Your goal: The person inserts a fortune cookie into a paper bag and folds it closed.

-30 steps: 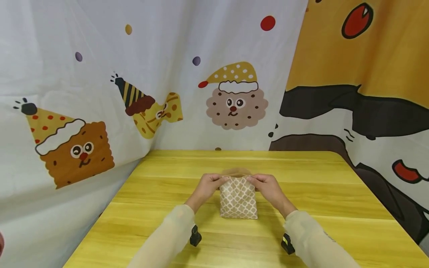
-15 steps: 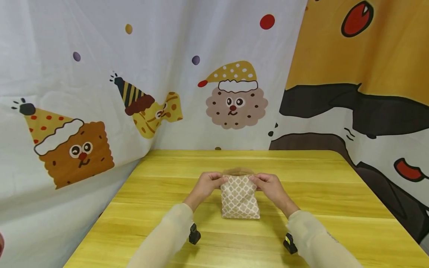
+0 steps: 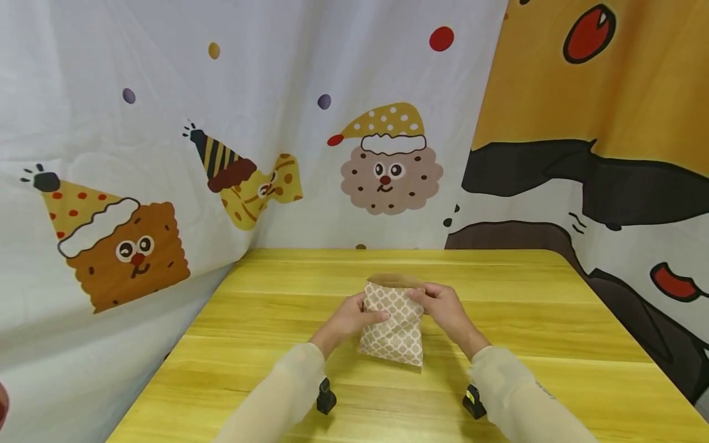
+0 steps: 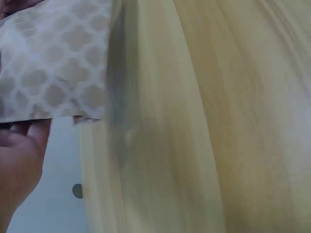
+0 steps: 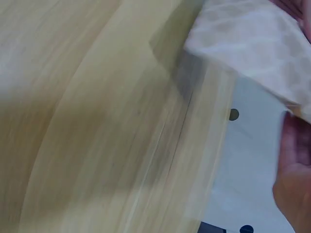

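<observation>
Now the left hand (image 3: 352, 318) grips the bag (image 3: 397, 334) lower.

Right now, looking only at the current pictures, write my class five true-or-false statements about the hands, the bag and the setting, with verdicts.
1. The left hand and the right hand both hold the patterned bag. True.
2. In the head view, the left thumb lies higher on the bag than the right thumb. False: it lies lower; the right is near an upper corner.
3. The bag's front shows a white lattice over tan. True.
4. Bright red cloth covers both forearms. False: the sleeves are pale.
5. Cartoon figures in hats decorate the cloth behind the table. True.
</observation>
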`<state>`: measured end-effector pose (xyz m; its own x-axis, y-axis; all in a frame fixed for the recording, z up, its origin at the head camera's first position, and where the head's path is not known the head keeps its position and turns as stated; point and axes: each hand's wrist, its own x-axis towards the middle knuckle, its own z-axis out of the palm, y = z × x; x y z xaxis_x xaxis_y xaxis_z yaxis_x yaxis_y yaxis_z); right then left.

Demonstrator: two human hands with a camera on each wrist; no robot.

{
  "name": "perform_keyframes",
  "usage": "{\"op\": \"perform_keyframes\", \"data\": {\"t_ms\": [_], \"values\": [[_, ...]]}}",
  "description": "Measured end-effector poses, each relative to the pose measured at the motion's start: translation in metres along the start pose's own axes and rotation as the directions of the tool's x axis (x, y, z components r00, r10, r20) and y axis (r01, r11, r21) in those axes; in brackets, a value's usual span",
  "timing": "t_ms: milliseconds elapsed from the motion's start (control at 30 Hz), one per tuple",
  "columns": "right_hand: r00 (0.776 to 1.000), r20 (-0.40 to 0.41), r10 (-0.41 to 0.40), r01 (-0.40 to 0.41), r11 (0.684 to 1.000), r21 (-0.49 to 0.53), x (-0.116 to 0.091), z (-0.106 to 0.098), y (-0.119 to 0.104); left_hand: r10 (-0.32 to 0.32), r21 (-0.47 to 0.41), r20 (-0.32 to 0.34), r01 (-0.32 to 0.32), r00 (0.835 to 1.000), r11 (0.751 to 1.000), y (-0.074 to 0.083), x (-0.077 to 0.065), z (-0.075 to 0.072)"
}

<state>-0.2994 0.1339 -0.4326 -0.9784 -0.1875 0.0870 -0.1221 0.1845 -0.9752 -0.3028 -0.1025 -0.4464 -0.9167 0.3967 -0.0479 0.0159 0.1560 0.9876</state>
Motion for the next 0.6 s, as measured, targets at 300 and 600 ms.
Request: {"op": "perform_keyframes", "data": {"t_ms": [300, 600], "values": [[0.984, 0.177, 0.006, 0.005, 0.998, -0.063, -0.002, -0.002, 0.014, 0.079, -0.113, -0.125, -0.093, 0.989, 0.989, 0.002, 0.004, -0.008], [0.975, 0.220, 0.029, -0.016, 0.998, -0.062, -0.001, -0.001, 0.007, 0.087, -0.035, -0.063, -0.089, 0.994, 0.995, 0.000, 0.003, -0.011]]}}
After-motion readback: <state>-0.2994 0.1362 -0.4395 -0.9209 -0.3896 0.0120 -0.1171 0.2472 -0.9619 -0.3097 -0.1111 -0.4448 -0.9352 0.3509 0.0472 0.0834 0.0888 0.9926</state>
